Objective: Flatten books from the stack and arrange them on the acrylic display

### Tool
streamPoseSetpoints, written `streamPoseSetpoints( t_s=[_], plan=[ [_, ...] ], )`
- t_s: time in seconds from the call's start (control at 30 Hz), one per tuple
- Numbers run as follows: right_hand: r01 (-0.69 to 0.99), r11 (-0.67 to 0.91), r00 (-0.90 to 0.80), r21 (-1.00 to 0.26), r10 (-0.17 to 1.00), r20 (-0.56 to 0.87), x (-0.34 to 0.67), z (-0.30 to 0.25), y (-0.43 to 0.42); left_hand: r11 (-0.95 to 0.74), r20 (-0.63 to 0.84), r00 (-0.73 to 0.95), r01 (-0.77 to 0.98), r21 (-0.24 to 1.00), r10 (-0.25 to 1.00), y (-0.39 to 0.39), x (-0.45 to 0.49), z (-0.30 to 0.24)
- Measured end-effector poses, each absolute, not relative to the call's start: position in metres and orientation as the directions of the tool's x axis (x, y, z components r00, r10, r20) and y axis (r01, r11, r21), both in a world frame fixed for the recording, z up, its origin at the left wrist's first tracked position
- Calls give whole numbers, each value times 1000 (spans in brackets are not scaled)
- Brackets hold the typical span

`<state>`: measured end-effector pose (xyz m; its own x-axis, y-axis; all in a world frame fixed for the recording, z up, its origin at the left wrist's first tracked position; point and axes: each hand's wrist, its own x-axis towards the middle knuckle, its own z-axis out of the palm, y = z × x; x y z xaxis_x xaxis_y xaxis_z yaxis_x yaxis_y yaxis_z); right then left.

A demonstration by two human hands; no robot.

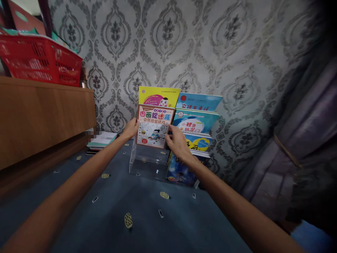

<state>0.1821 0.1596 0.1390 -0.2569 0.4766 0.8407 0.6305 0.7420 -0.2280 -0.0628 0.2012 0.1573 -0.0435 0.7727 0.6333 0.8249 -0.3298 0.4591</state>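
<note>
A picture book (153, 135) with a brown-edged cover and coloured Chinese characters stands between my hands, leaning back in a clear plastic tiered rack (132, 162). My left hand (130, 129) pinches its left edge. At the right edge, the fingers of my right hand (177, 141) are curled against the book. Behind it rises a yellow book (159, 92). The rack's right column holds a blue book (198, 101), a teal book (207, 117), a yellow and blue book (204, 142) and a dark blue book (181, 172), partly covered by my right hand and wrist.
Left of the rack lies a small stack of books (102, 140). A wooden cabinet (47, 112) carries a red plastic basket (39, 58). The rack stands on a dark blue patterned cloth (110, 211), close to a patterned wall (168, 38). A tied curtain (265, 168) hangs on the right.
</note>
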Motion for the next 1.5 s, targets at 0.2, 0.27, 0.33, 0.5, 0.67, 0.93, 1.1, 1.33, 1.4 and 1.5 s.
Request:
streamPoseSetpoints(
  t_s=[0.2, 0.27, 0.33, 0.5, 0.67, 0.93, 1.1, 1.33, 1.4, 1.5],
  plan=[
    [645, 736, -274, -204, 472, 838, 178, 143, 154, -244, 611, -117, 845, 475, 783, 202, -57, 161],
    [646, 739, -285, -192, 467, 837, 178, 143, 155, -226, 610, -129, 853, 471, 782, 199, -55, 162],
    [650, 738, -297, -179, 464, 834, 177, 143, 158, -217, 616, -135, 859, 463, 776, 196, -55, 163],
    [665, 727, -322, -170, 484, 814, 171, 139, 171, -207, 633, -143, 871, 446, 761, 192, -56, 169],
    [675, 715, -328, -182, 512, 794, 165, 133, 182, -234, 644, -117, 870, 433, 756, 196, -54, 175],
    [720, 669, -312, -185, 550, 775, 169, 130, 183, -278, 648, -91, 852, 444, 756, 214, -54, 179],
    [731, 658, -312, -183, 560, 767, 172, 129, 185, -294, 652, -89, 841, 454, 753, 219, -55, 178],
    [733, 654, -318, -189, 574, 754, 170, 125, 186, -328, 651, -57, 828, 454, 757, 219, -53, 174],
    [736, 649, -318, -193, 583, 748, 170, 126, 185, -347, 654, -42, 821, 453, 756, 219, -52, 172],
    [740, 643, -319, -199, 595, 738, 170, 126, 185, -370, 660, -27, 811, 454, 751, 219, -51, 170]
  ],
)
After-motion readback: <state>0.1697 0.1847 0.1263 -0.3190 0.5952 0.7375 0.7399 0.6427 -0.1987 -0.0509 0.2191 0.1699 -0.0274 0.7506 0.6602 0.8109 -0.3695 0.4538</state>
